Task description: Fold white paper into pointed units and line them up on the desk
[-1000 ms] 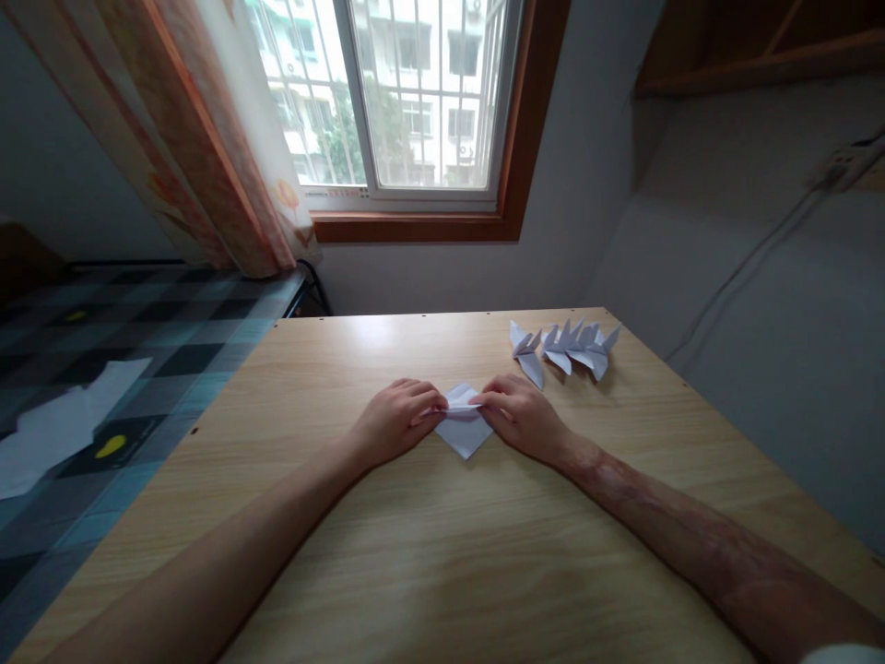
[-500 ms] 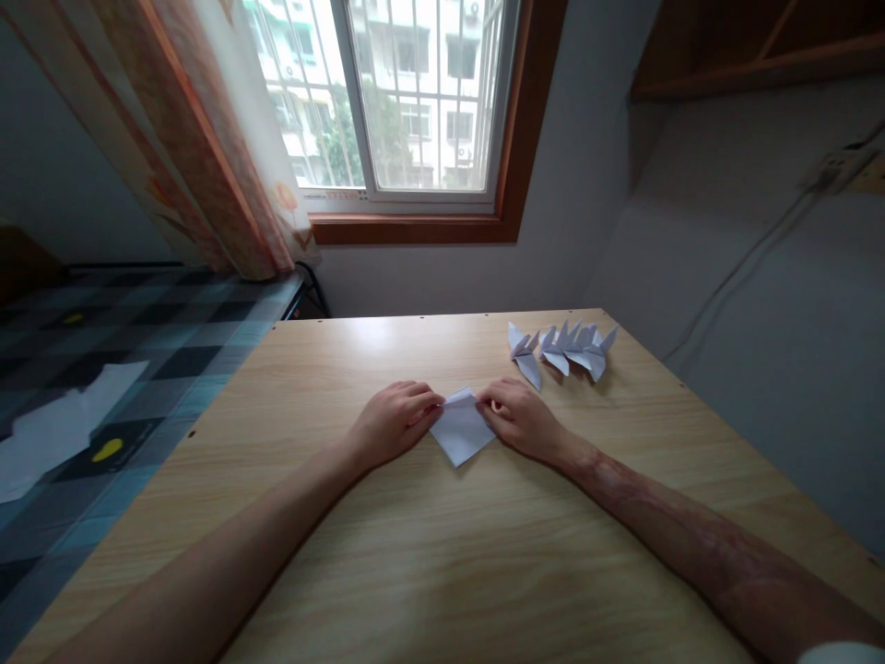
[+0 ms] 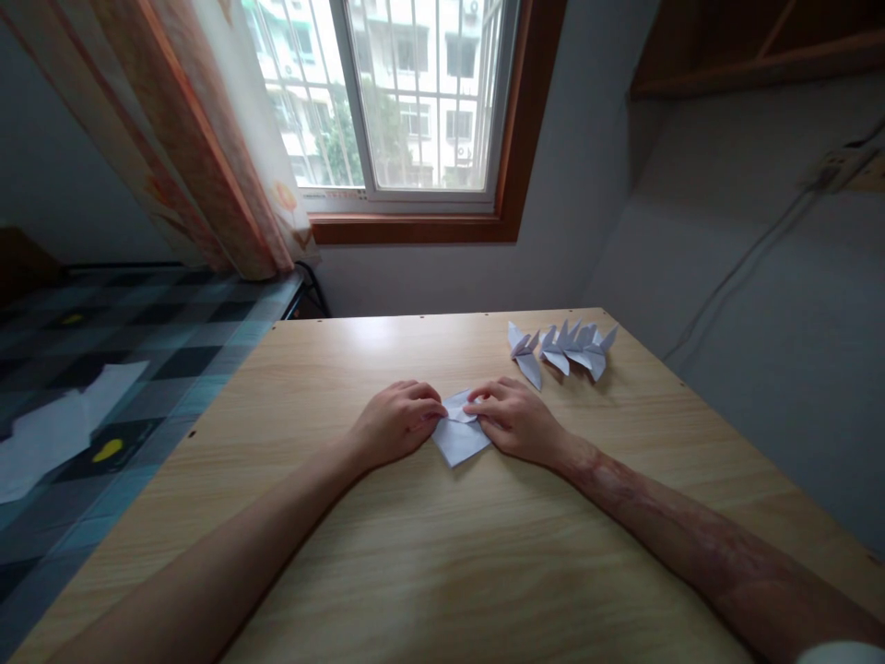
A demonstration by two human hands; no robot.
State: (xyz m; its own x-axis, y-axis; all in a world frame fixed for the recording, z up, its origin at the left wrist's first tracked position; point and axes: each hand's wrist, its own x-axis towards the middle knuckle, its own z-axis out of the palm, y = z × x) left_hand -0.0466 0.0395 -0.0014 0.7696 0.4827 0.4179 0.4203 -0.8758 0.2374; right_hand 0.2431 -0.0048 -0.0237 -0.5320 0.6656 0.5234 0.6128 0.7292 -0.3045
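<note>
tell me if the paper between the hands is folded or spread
Folded: a flap edge crosses the white paper, between the left hand and the right hand. How many layers, I cannot tell.

Looks like a small white sheet of paper (image 3: 462, 445), kinda diamond-shaped, sitting nearer the worktop's (image 3: 415, 563) far edge, one corner pointing away from that edge, folded flap (image 3: 459, 414) across the middle.
</note>
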